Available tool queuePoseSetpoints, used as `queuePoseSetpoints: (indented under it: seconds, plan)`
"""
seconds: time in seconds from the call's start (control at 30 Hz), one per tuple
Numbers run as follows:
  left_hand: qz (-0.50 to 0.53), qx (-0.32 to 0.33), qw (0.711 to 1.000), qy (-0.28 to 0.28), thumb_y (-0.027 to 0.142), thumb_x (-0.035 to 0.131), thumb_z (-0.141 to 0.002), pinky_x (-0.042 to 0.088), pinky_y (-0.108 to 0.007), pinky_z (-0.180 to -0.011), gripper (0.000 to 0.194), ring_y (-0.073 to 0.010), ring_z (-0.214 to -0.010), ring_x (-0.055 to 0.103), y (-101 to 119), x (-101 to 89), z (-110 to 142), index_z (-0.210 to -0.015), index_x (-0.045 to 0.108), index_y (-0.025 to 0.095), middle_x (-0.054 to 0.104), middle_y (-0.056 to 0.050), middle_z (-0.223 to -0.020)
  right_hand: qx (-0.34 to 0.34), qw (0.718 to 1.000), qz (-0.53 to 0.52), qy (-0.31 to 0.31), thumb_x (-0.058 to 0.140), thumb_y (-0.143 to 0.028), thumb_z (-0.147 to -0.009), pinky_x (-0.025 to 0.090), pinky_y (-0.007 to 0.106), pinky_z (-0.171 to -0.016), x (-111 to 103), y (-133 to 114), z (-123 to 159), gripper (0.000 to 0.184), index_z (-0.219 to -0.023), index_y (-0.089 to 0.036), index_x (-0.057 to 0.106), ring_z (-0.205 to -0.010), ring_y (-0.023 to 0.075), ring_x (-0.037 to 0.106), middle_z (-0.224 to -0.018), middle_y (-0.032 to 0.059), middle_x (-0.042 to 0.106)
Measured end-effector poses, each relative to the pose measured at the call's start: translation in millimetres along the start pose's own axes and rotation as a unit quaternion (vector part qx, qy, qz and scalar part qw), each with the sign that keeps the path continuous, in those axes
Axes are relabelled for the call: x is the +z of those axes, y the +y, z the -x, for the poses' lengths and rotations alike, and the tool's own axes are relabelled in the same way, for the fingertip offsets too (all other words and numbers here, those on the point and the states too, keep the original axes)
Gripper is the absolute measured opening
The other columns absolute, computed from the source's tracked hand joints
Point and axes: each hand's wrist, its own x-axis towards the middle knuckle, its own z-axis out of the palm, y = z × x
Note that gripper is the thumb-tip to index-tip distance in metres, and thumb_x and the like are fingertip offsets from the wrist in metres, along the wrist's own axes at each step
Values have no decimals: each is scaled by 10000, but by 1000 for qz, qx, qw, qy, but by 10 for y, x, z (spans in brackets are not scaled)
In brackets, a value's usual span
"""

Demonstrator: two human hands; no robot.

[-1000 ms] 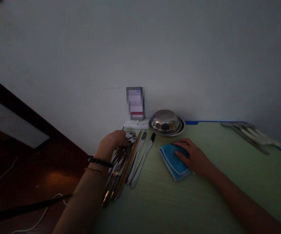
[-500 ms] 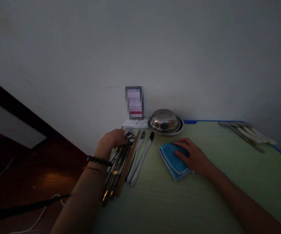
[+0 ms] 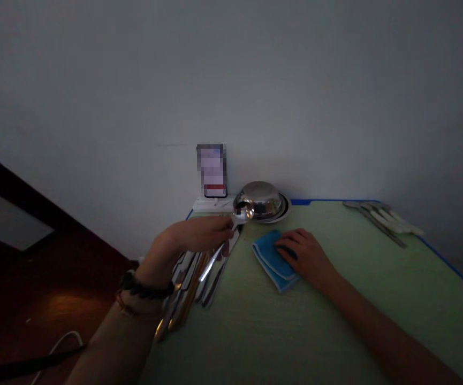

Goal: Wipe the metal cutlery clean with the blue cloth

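My left hand [image 3: 205, 234] is closed around a shiny metal spoon [image 3: 241, 216]. The bowl points away from me, before the metal bowls, and the handle slants down to the left over the cutlery. Below that hand lies a pile of cutlery [image 3: 189, 278], mostly long handles, with brown chopsticks among them. Two table knives [image 3: 215, 286] lie at its right side, partly hidden by the hand and spoon. On a folded blue cloth [image 3: 272, 262] rests my right hand [image 3: 305, 256], its thumb and fingers apart.
Two metal bowls [image 3: 261, 198], one upturned over the other, stand against the wall. Left of them a phone [image 3: 214, 174] leans upright on a white strip [image 3: 213, 205]. More cutlery [image 3: 378, 219], some pale-handled, lies at the right on the green table [image 3: 279, 337].
My left hand has lifted a spoon off the cutlery pile and carried it right, towards the bowls. My right hand stays on the cloth. The whole view has shifted slightly.
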Motion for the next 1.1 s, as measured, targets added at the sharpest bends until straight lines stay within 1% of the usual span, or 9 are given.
queuePoseSetpoints:
  seconds: [0.13, 0.27, 0.37, 0.53, 0.67, 0.77, 0.9, 0.97, 1.1]
  plan:
    - [134, 39, 986, -92, 307, 346, -837, 408, -218, -419, 161, -125, -423, 544, 281, 341, -182, -768, 427, 186, 575, 13, -553, 17, 999, 38, -30, 404, -315, -860, 405, 362, -817, -132, -9, 71, 272, -983, -227, 630, -890, 181, 572, -981, 44, 663]
    - [258, 66, 958, 104, 339, 360, -845, 368, -196, -380, 178, -101, -378, 489, 469, 836, -444, -753, 412, 196, 509, 42, -512, 66, 996, 46, -46, 423, -515, -794, 353, 421, -928, -257, 77, 221, 519, -1185, -187, 516, -1080, 249, 499, -1193, 67, 569]
    - [432, 56, 890, 134, 356, 369, -841, 347, -183, -345, 174, -93, -355, 455, 578, 1165, -567, -760, 391, 204, 471, 65, -492, 70, 995, 42, -61, 501, -553, -719, 323, 445, -969, -301, 200, 287, 657, -1253, -173, 448, -1163, 280, 425, -1279, 75, 491]
    - [509, 53, 849, 131, 356, 319, -867, 307, -154, -301, 166, -76, -321, 422, 631, 1370, -606, -815, 382, 210, 450, 86, -492, 126, 991, -12, -34, 494, -256, -763, 373, 367, -934, -359, 392, 248, 363, -1111, -197, 581, -1042, 213, 532, -1143, 66, 601]
    - [556, 61, 817, 138, 347, 340, -871, 306, -142, -293, 157, -68, -319, 416, 590, 1356, -617, -820, 393, 208, 438, 93, -484, 247, 963, -101, 42, 450, -300, -783, 461, 340, -687, -405, 496, 239, 276, -914, -162, 650, -708, 203, 609, -799, 59, 682]
    - [559, 58, 817, 130, 346, 349, -874, 311, -136, -293, 153, -65, -320, 425, 587, 1342, -619, -831, 397, 208, 451, 92, -490, 372, 878, -259, 151, 499, -399, -744, 457, 324, -599, -391, 552, 249, 296, -804, -147, 644, -612, 197, 592, -661, 32, 656]
    - [546, 58, 828, 112, 360, 338, -881, 316, -135, -294, 160, -65, -310, 416, 610, 1346, -599, -853, 392, 213, 461, 93, -478, 456, 667, -544, 228, 614, -316, -645, 481, 325, -631, -354, 552, 216, 293, -910, -192, 609, -643, 183, 616, -727, 5, 678]
    - [528, 62, 840, 105, 384, 330, -883, 310, -139, -292, 180, -70, -303, 410, 615, 1354, -589, -872, 388, 214, 473, 89, -466, 456, 592, -614, 255, 627, -236, -612, 488, 332, -648, -363, 511, 179, 319, -929, -216, 595, -660, 178, 621, -748, -6, 682]
    - [486, 75, 867, 81, 414, 298, -890, 299, -151, -302, 222, -79, -288, 380, 615, 1361, -580, -886, 383, 209, 476, 86, -406, 410, 547, -649, 333, 619, -198, -610, 484, 345, -716, -439, 360, 135, 383, -985, -254, 565, -741, 170, 619, -827, -28, 677]
